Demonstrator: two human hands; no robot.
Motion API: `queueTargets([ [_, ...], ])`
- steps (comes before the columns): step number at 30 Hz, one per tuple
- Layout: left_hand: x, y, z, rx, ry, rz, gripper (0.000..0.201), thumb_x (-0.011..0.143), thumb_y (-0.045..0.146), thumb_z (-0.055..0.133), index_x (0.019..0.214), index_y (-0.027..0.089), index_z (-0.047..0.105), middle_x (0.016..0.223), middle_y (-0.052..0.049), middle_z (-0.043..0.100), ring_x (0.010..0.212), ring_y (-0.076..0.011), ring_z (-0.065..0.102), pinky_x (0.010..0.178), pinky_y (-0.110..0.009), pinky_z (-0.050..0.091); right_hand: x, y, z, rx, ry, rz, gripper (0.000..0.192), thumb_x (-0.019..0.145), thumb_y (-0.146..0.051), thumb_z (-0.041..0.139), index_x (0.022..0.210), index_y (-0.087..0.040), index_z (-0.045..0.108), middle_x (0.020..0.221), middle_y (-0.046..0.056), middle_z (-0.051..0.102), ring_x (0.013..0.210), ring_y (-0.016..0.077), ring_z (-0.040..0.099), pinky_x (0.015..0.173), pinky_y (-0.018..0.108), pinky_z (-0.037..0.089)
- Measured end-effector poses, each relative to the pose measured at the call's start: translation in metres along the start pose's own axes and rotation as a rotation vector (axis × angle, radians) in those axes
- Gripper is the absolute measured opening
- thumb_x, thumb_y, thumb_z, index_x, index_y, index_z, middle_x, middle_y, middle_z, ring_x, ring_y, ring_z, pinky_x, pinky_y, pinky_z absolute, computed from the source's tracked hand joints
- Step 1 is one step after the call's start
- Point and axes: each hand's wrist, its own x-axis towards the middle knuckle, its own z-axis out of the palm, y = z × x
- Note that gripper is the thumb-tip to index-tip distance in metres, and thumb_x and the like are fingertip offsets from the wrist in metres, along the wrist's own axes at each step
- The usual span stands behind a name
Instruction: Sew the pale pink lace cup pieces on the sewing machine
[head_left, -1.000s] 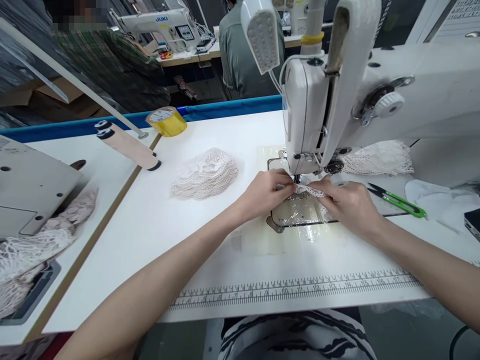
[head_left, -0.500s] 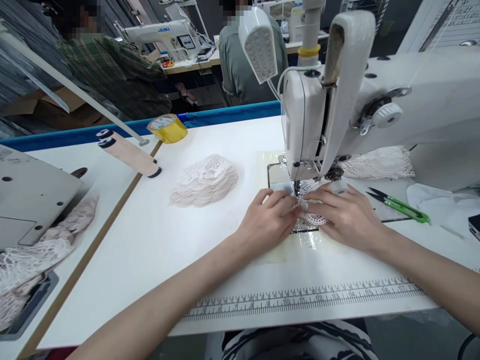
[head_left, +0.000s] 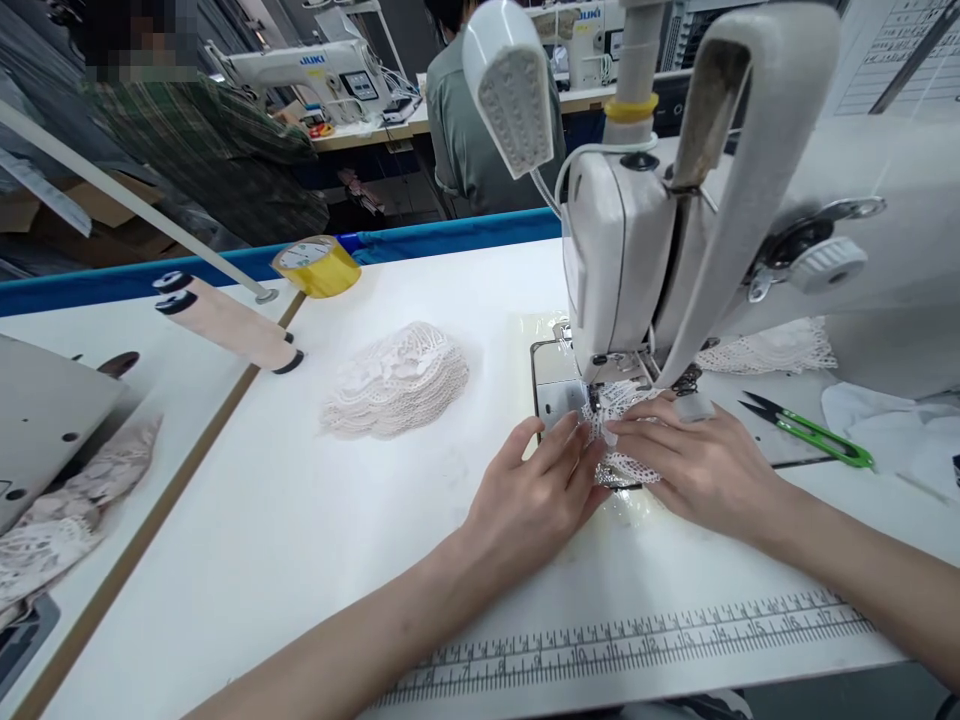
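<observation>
A white lace piece [head_left: 628, 467] lies under the needle area of the white sewing machine [head_left: 611, 260], over its metal plate [head_left: 556, 398]. My left hand [head_left: 541, 480] grips the lace's left edge with its fingertips, just in front of the presser foot. From the right, my right hand [head_left: 709, 455] holds the same lace, its fingers bent over it below the machine head. The thumbs are mostly hidden. To the left, a stack of lace pieces [head_left: 401, 385] rests on the white table [head_left: 375, 540].
Green thread snips [head_left: 814, 435] lie right of my right hand, near white cloth [head_left: 892, 430]. More lace [head_left: 772, 347] sits behind the machine head. Pink thread cones [head_left: 229, 325] and yellow tape [head_left: 319, 267] are at the far left. A printed ruler [head_left: 622, 645] runs along the front edge. Two people sit beyond.
The view has shifted and tilted slightly. My left fingers have straightened a little and spread at the lace's edge. More of the lace shows by the presser foot.
</observation>
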Motion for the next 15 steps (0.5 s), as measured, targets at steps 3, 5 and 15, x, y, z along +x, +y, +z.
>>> queueTargets([
  [3, 0.0011, -0.0002, -0.0005, 0.014, -0.008, -0.006, 0.029, 0.095, 0.032, 0.048, 0.111, 0.015, 0.064, 0.111, -0.009, 0.069, 0.116, -0.0204, 0.055, 0.093, -0.036, 0.037, 0.0009, -0.0003, 0.0001, -0.020, 0.010, -0.006, 0.033, 0.075, -0.001, 0.043, 0.089, -0.017, 0.067, 0.100, 0.002, 0.072, 0.076, 0.0165, 0.062, 0.071, 0.032, 0.042],
  [5, 0.0018, -0.0005, -0.0001, 0.016, -0.006, -0.010, 0.029, 0.095, 0.033, 0.048, 0.111, 0.015, 0.064, 0.111, -0.009, 0.069, 0.116, -0.0202, 0.055, 0.093, -0.037, 0.037, 0.0015, -0.0004, 0.0005, -0.031, 0.017, -0.011, 0.031, 0.077, -0.001, 0.043, 0.088, -0.017, 0.067, 0.100, 0.002, 0.072, 0.076, 0.0160, 0.062, 0.071, 0.032, 0.042],
  [15, 0.0057, -0.0050, 0.0069, 0.011, 0.029, -0.034, 0.028, 0.094, 0.034, 0.050, 0.109, 0.015, 0.065, 0.109, -0.009, 0.069, 0.115, -0.0201, 0.055, 0.090, -0.036, 0.036, 0.0017, 0.0045, 0.0073, -0.091, 0.037, -0.004, 0.030, 0.077, 0.001, 0.045, 0.094, -0.013, 0.066, 0.091, 0.003, 0.073, 0.078, 0.0166, 0.063, 0.074, 0.031, 0.043],
])
